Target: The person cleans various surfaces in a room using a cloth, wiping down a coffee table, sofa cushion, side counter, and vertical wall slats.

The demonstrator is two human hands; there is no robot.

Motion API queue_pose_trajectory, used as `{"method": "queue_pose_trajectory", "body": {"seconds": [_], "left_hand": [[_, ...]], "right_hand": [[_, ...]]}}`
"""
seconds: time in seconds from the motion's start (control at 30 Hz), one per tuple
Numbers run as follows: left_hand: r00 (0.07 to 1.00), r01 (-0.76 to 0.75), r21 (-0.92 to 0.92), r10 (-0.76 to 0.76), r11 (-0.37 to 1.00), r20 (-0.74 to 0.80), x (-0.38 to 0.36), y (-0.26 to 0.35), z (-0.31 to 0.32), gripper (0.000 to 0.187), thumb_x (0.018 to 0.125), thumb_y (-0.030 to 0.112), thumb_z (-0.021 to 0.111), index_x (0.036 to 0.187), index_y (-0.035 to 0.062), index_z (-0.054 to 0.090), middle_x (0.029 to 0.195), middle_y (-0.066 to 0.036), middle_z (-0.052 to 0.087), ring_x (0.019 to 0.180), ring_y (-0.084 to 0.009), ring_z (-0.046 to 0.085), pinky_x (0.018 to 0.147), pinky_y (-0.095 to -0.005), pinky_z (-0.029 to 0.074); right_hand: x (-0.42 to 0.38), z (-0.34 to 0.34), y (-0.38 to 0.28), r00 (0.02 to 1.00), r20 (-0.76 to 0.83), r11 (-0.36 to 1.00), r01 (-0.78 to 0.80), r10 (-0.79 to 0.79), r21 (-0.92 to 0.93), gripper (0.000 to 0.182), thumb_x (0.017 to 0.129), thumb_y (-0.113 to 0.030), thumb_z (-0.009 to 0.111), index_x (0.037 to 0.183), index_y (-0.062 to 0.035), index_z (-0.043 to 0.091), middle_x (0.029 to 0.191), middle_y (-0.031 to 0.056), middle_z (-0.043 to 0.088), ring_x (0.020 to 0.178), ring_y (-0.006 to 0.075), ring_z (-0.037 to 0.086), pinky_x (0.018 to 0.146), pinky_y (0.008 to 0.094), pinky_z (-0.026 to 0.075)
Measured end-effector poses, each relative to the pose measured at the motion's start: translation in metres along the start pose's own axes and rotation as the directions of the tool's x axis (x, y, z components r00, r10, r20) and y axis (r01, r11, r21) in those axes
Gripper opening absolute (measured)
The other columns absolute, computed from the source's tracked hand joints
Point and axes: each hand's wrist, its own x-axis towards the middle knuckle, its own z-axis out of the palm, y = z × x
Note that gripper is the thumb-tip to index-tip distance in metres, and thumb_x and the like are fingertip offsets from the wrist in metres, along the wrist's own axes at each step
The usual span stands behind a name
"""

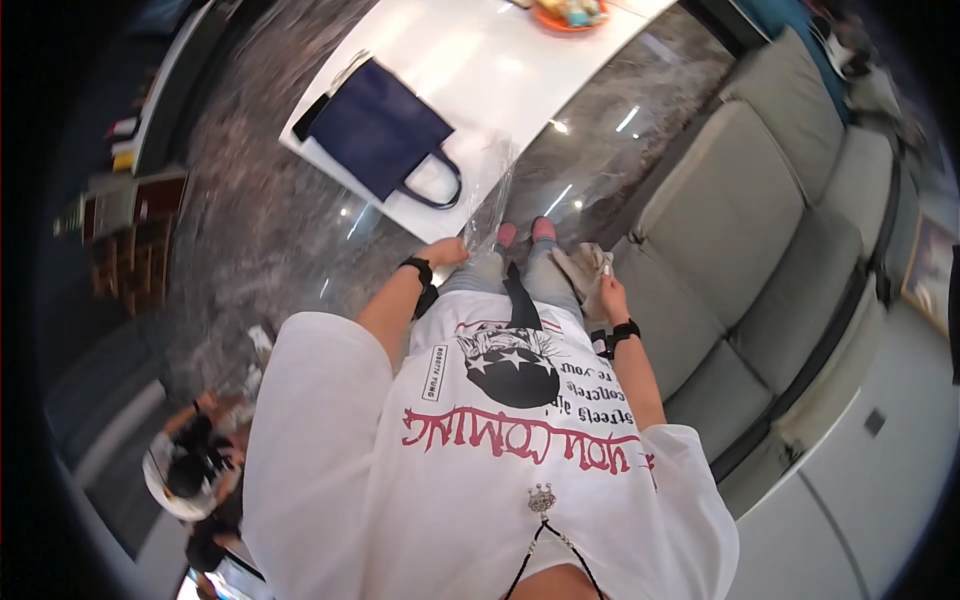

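Note:
My left hand is closed on a clear plastic bag, thin and crinkled, which stands up from the fingers beside the near end of the white table. My right hand grips a bunched beige cloth at the side of my right leg, close to the sofa. A navy tote bag lies flat on the table, its handle loop toward me. Part of a black object shows from under the tote's left side.
The white table carries an orange bowl of packets at its far end. A grey sofa runs along my right. At lower left is another person. Wooden shelving stands at left on the marbled floor.

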Motion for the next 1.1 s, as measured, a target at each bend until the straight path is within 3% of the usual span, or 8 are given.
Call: {"method": "queue_pose_trajectory", "body": {"seconds": [0.1,0.2,0.37,0.43,0.53,0.6,0.73,1.1], "left_hand": [[0.944,0.292,-0.556,-0.329,0.778,0.035,-0.044,0.010,0.015,0.031,0.075,0.032,0.052,0.079,0.0017,0.060,0.066,-0.010,0.059,0.056,-0.0165,0.055,0.051,-0.0315,0.042],[0.682,0.142,-0.752,-0.614,0.643,-0.396,-0.053,-0.003,0.041,0.027,0.075,0.022,0.054,0.067,-0.0037,0.056,0.066,-0.012,0.060,0.061,-0.0157,0.058,0.054,-0.0307,0.045],[0.473,0.307,-0.772,-0.794,0.556,-0.383,-0.067,0.047,0.049,0.026,0.074,0.023,0.055,0.071,-0.0033,0.057,0.065,-0.013,0.059,0.063,-0.0215,0.059,0.057,-0.0330,0.046],[0.685,0.174,-0.719,-0.607,0.673,-0.403,-0.027,0.009,0.103,0.029,0.072,0.027,0.055,0.071,-0.0014,0.057,0.066,-0.015,0.059,0.065,-0.0270,0.059,0.060,-0.0356,0.045],[0.768,0.216,-0.639,-0.533,0.739,-0.357,-0.042,0.063,0.094,0.024,0.074,0.024,0.056,0.077,0.0005,0.057,0.063,-0.008,0.057,0.056,-0.0149,0.056,0.049,-0.0311,0.043],[0.887,0.250,-0.503,-0.404,0.827,-0.225,-0.052,0.096,0.075,0.028,0.069,0.029,0.056,0.073,0.0009,0.057,0.070,-0.017,0.058,0.067,-0.0320,0.057,0.061,-0.0378,0.044],[0.807,0.268,-0.388,-0.426,0.882,-0.410,-0.069,0.103,0.070,0.026,0.069,0.027,0.056,0.074,0.0014,0.056,0.071,-0.016,0.058,0.068,-0.0314,0.056,0.061,-0.0378,0.043],[0.539,-0.050,-0.728,-0.595,0.684,-0.596,-0.068,0.002,0.051,0.024,0.075,0.024,0.052,0.080,0.0002,0.055,0.072,-0.011,0.060,0.068,-0.0226,0.058,0.063,-0.0317,0.044]], "right_hand": [[0.005,-0.014,-0.031,0.988,0.065,0.984,0.149,-0.143,-0.098,0.043,0.082,-0.036,0.041,0.093,0.0034,0.053,0.085,0.0175,0.059,0.080,0.0252,0.055,0.070,0.0333,0.041],[0.035,-0.023,-0.042,0.961,0.220,0.933,0.229,-0.170,-0.277,0.044,0.081,-0.037,0.040,0.091,0.0033,0.054,0.083,0.0204,0.058,0.082,0.0288,0.056,0.070,0.0348,0.041],[0.057,-0.039,-0.062,0.923,0.321,0.852,0.337,-0.215,-0.400,0.046,0.080,-0.039,0.040,0.090,0.0031,0.055,0.084,0.0228,0.058,0.085,0.0340,0.055,0.071,0.0374,0.041],[0.083,-0.044,-0.059,0.908,0.349,0.819,0.377,-0.233,-0.433,0.046,0.080,-0.040,0.040,0.089,0.0031,0.055,0.085,0.0228,0.058,0.086,0.0352,0.054,0.072,0.0379,0.041],[0.093,-0.047,-0.069,0.897,0.381,0.803,0.392,-0.225,-0.449,0.048,0.079,-0.042,0.041,0.090,0.0030,0.055,0.086,0.0227,0.058,0.087,0.0361,0.053,0.073,0.0383,0.041],[0.102,-0.049,-0.085,0.913,0.338,0.791,0.378,-0.230,-0.482,0.050,0.078,-0.043,0.041,0.091,0.0028,0.056,0.087,0.0224,0.058,0.088,0.0361,0.053,0.074,0.0380,0.041],[0.105,-0.036,-0.107,0.914,0.337,0.786,0.376,-0.226,-0.491,0.052,0.078,-0.045,0.040,0.091,0.0023,0.057,0.088,0.0227,0.057,0.089,0.0363,0.053,0.075,0.0383,0.041],[0.054,0.038,-0.176,0.816,0.458,0.651,0.566,-0.353,-0.506,0.050,0.079,-0.043,0.041,0.090,0.0033,0.056,0.088,0.0246,0.056,0.088,0.0375,0.052,0.075,0.0390,0.041]]}}
